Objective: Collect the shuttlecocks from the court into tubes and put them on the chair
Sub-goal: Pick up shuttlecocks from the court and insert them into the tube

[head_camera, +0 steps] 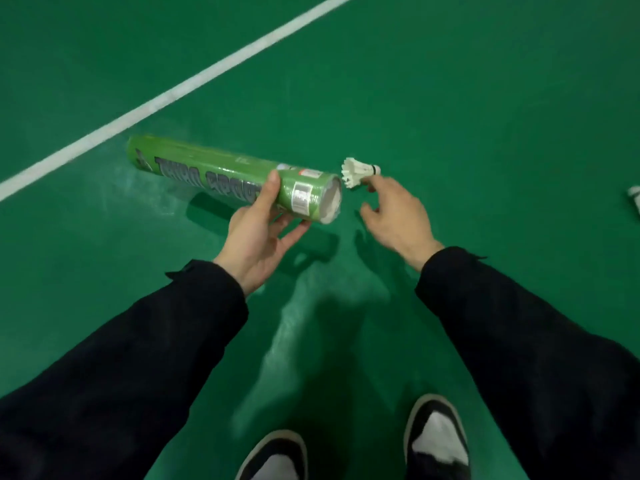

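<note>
1. Gripping the green tube (235,178) mid-frame, left hand (263,233) had thumb and fingers curled round it near its open end.
2. Right hand (394,216) fingers were loosely spread, one fingertip touching or just short of the shuttlecock (360,171), center frame beside the tube mouth.
3. Second shuttlecock (634,199) sat at the right edge.

Glossy plastic-wrapped green tube (235,180), white feathered shuttlecock (360,170), smooth slightly shiny green floor (485,98)

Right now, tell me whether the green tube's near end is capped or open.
Open: the green tube, gripped by the left hand, shows a pale hollow mouth with no cap. How full it is cannot be told.
</note>
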